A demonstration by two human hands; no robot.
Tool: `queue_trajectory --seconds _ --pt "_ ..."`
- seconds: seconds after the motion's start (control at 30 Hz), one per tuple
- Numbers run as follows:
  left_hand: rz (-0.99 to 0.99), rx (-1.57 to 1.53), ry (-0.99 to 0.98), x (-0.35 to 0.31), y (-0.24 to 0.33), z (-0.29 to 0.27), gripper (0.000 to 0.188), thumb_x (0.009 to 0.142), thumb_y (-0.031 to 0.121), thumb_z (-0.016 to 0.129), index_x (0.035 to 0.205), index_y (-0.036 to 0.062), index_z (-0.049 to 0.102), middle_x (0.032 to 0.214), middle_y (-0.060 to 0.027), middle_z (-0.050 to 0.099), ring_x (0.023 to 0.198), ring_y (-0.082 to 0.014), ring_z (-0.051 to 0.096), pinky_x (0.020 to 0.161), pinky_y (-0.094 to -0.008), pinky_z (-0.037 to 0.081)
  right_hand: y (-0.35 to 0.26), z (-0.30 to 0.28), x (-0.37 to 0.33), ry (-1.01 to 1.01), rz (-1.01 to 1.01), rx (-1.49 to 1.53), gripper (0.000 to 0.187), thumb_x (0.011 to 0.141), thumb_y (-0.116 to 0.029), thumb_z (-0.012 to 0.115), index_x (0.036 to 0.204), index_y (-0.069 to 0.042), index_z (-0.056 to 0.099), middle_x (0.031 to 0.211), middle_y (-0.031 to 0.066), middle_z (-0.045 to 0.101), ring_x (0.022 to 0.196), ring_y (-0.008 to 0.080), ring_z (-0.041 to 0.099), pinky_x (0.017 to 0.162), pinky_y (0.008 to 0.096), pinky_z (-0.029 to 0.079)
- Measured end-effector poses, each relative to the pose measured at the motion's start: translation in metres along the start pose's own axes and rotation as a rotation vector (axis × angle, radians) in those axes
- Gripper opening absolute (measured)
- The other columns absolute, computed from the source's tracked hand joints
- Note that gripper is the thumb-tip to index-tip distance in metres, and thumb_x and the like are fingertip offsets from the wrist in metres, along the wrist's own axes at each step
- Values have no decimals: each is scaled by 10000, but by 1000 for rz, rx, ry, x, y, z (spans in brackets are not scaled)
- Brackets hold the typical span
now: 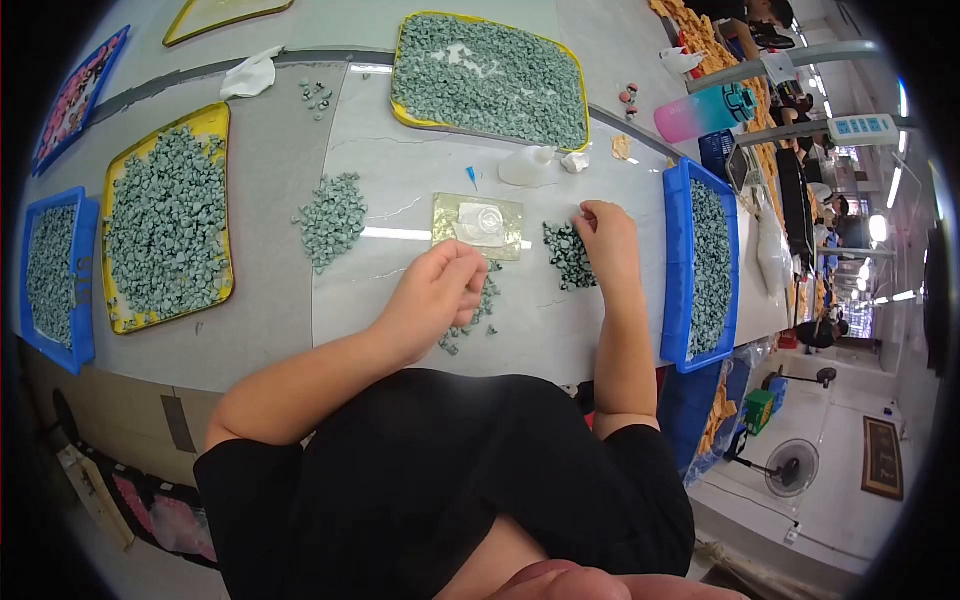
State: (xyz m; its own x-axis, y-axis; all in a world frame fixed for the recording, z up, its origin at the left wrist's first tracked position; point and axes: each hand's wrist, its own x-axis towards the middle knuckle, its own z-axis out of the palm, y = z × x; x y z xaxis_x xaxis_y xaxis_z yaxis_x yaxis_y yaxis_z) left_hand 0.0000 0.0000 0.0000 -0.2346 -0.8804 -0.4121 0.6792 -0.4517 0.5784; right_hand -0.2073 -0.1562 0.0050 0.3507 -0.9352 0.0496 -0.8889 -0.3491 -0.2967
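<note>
My left hand (437, 292) is closed, its fingers curled together over a small heap of green pieces (487, 307); what it pinches, if anything, is too small to make out. My right hand (609, 240) is closed too, thumb and fingers bent together at the edge of a pile of darker green pieces (569, 258). Whatever lies between its fingertips is hidden. Between and beyond the hands lies a yellowish translucent pad (449, 216) with a white sheet and a small clear round dish (489, 219) on it. To its left is a loose pile of paler green pieces (335, 220).
Behind the pad are a blue pointed nozzle (472, 177) and a white bottle (526, 168). Yellow-rimmed trays of green pieces stand at the back (488, 82) and left (168, 215). Blue bins flank the table, left (83, 290) and right (679, 270). A teal-pink bottle (700, 112) is at back right.
</note>
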Motion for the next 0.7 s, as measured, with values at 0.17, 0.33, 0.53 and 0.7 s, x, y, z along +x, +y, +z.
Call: queue_trajectory --seconds 0.17,0.33,0.53,0.7 --pt "119 -168 53 2 3 5 148 935 120 429 1000 2 491 784 -13 443 556 -51 318 467 -188 270 -5 1 0 0 -17 7 142 756 -29 589 882 13 635 836 143 612 716 211 605 669 289 481" --pt "75 -74 17 3 5 3 176 940 144 438 971 -8 521 779 -2 448 551 -43 322 463 -178 269 -41 -4 -17 -73 -100 446 142 758 31 567 879 6 637 880 74 564 729 127 573 657 224 461" --pt "0 -14 -7 6 3 4 217 948 179 428 942 -7 538 779 -5 459 559 -40 332 459 -178 271 -77 -6 -46 -207 -174 929 178 775 40 600 948 6 625 922 47 540 791 111 554 690 213 450" --pt "18 -88 -74 7 0 3 238 956 198 407 921 1 534 786 -12 474 560 -43 336 459 -183 272 -88 -4 -51 12 -474 601 201 737 -10 640 933 -50 650 856 66 610 771 204 587 650 280 471"
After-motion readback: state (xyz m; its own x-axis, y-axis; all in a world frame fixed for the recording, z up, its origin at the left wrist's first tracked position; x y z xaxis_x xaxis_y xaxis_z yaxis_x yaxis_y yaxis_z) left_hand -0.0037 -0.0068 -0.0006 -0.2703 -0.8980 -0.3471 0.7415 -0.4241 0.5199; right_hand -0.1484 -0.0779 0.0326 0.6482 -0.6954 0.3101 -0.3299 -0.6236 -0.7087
